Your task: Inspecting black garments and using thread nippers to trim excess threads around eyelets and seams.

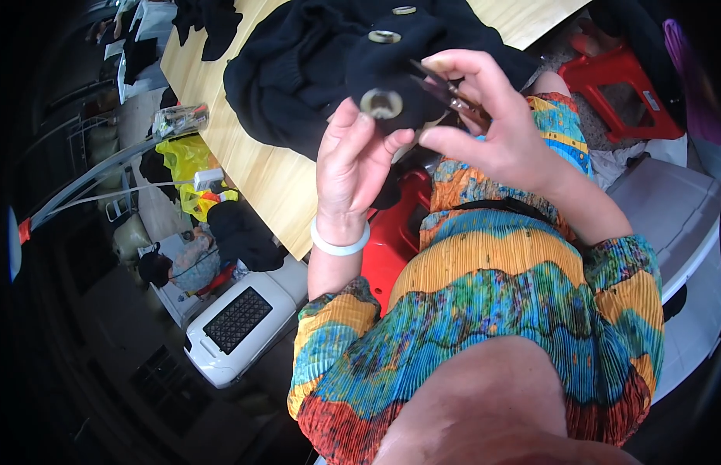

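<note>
A black knitted garment lies bunched over the table and comes toward me. Large round buttons run along it; the nearest button sits at the fingertips of my left hand, whose thumb and fingers are closed on the garment's edge. A white bangle circles that wrist. In my right hand is a small pair of thread snips. The blades point up and left over the garment, a little right of the nearest button. Their tips are somewhat blurred, and I see no thread.
The pale wooden table has its edge close on my left. A yellow plastic bag hangs beyond it, near a white machine-like case. Red stools stand at right and under me. Another person sits far left.
</note>
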Motion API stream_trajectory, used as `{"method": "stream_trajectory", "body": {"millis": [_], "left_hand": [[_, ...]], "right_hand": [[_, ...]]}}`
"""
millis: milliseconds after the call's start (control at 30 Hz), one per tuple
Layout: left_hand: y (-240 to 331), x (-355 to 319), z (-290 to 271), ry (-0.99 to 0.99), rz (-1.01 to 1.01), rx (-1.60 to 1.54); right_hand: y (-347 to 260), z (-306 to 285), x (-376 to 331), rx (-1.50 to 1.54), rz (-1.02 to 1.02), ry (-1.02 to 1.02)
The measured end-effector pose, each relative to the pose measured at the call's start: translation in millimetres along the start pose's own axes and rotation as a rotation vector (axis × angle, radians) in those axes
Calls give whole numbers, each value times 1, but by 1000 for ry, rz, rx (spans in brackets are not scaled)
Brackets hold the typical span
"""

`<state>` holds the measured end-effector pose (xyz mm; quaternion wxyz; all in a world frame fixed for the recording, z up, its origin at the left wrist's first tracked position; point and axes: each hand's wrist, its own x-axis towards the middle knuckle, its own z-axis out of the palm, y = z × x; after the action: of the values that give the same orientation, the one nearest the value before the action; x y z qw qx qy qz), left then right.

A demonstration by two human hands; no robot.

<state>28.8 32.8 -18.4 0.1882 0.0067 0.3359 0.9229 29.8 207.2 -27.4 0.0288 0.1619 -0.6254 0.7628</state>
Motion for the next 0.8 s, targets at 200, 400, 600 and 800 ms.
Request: {"method": "stream_trajectory", "body": {"millis": [200,400,600,800], "left_hand": [[3,4,15,93,-48,272],[4,6,22,181,-7,500],[9,19,21,206,-15,561],[2,20,9,161,107,599]], "right_hand": [[15,-7,9,204,136,41],[17,-9,11,218,251,-8],[12,-7,12,263,246,-106],[-22,-12,48,333,365,35]]}}
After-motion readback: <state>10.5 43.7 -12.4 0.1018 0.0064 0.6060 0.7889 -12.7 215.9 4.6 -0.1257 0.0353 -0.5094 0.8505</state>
